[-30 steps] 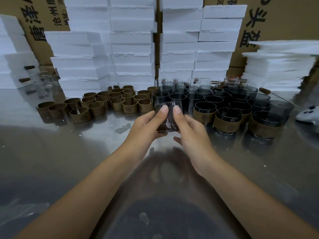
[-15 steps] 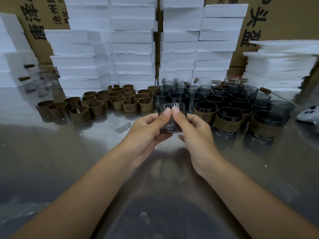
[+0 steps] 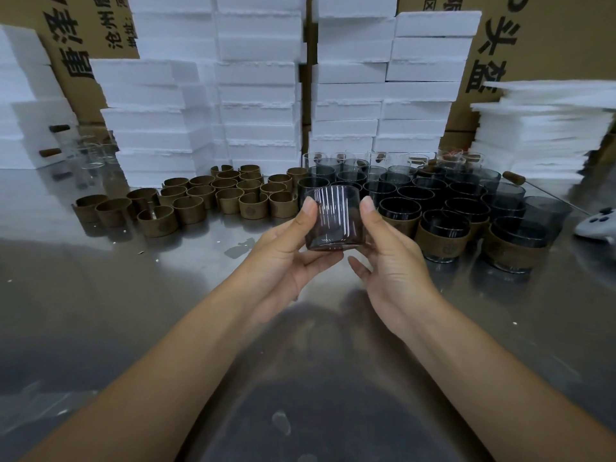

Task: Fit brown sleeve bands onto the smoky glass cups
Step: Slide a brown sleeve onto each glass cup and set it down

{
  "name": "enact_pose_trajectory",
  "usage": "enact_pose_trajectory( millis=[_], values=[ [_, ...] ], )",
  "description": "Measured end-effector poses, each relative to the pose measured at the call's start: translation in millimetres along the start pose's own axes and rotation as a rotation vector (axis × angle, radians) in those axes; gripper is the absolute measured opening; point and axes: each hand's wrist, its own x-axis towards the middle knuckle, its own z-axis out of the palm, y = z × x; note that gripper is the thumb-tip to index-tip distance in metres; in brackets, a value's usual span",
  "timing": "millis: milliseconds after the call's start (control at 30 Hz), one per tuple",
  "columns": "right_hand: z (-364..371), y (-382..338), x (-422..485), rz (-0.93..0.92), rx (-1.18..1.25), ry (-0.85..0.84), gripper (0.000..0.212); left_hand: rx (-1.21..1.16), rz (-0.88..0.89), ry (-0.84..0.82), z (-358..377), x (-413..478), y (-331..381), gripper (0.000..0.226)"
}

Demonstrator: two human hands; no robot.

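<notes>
Work surface: a polished steel table (image 3: 100, 295), reflective, with a few specks of debris.

Nearest, both bare forearms reach in from 6 o'clock. The left hand (image 3: 286, 248) and right hand (image 3: 390, 255) hold one smoky glass cup (image 3: 333, 218) above the table at mid-view. A thumb is pressed on each side wall and the fingers are curled under the base. The cup is upright and I can make out no band on it.

From the held cup:
- 10 o'clock: loose brown sleeve bands (image 3: 230, 198), standing on edge in a cluster. Several are split rings with an open gap.
- 3 o'clock: banded cups (image 3: 443, 235), front rows, stamp facing out.
- 1 o'clock: bare smoky cups (image 3: 413, 195) packed behind them.
- Far 3 o'clock, at the table edge: a white handheld device (image 3: 596, 221).

Behind all of this at 12 o'clock are stacked white foam blocks (image 3: 256, 95), with printed cardboard cartons (image 3: 550, 38) behind those.

Step in hand, as I read it: this cup is ready for a band.
- Free the left hand and fetch a ring from 10 o'clock.
- Keep the right hand's hold low on the base.
- Spread the split and slide the band on square.
- Seat it level at mid-wall with the stamp outward, as on the finished ones.
- Keep the squeeze gentle, since the glass looks thin and smooth.
</notes>
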Motion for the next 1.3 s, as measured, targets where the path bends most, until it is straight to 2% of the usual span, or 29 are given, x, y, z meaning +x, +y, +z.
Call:
enact_pose_trajectory(
  millis=[200, 300, 367, 467, 567, 633, 700, 833, 1100, 1300],
  values=[
    [4.5, -0.5, -1.0, 0.054, -0.082, -0.046, 0.054, 0.126, -0.032, -0.017, -3.9, 2.5, -3.3, 0.044],
    [5.0, 0.7, -1.6, 0.089, -0.147, -0.115, 0.061, 0.156, -0.032, 0.046, -4.7, 2.9, -3.1, 0.042],
    [3.5, 1.6, -1.6, 0.09, -0.147, -0.152, 0.061, 0.179, -0.007, 0.107, -4.8, 3.4, -2.8, 0.049],
    [1.3, 1.3, -0.9, 0.054, -0.152, -0.104, 0.057, 0.226, 0.069, 0.209, -4.9, 3.1, -3.1, 0.059],
    [1.0, 0.5, -1.1, 0.012, -0.14, -0.044, 0.048, 0.315, 0.099, 0.222, -2.9, 1.5, -3.6, 0.052],
    [2.1, 0.5, -1.8, -0.011, -0.144, -0.017, 0.054, 0.337, 0.087, 0.198, -0.8, 1.0, -4.0, 0.048],
    [3.3, 1.2, -2.5, -0.03, -0.157, 0.001, 0.068, 0.342, 0.074, 0.17, 1.2, 0.1, -4.6, 0.051],
    [3.8, 1.0, -5.1, -0.057, -0.187, -0.058, 0.052, 0.368, 0.094, 0.163, 2.5, -1.1, -6.8, 0.068],
    [0.5, -1.1, -2.6, -0.022, -0.161, -0.081, 0.044, 0.313, 0.046, 0.102, 0.3, -2.4, -4.7, 0.057],
    [-4.1, -3.3, -0.1, 0.005, -0.131, -0.133, 0.042, 0.249, 0.028, 0.066, -2.6, -1.6, -4.2, 0.057]
  ],
)
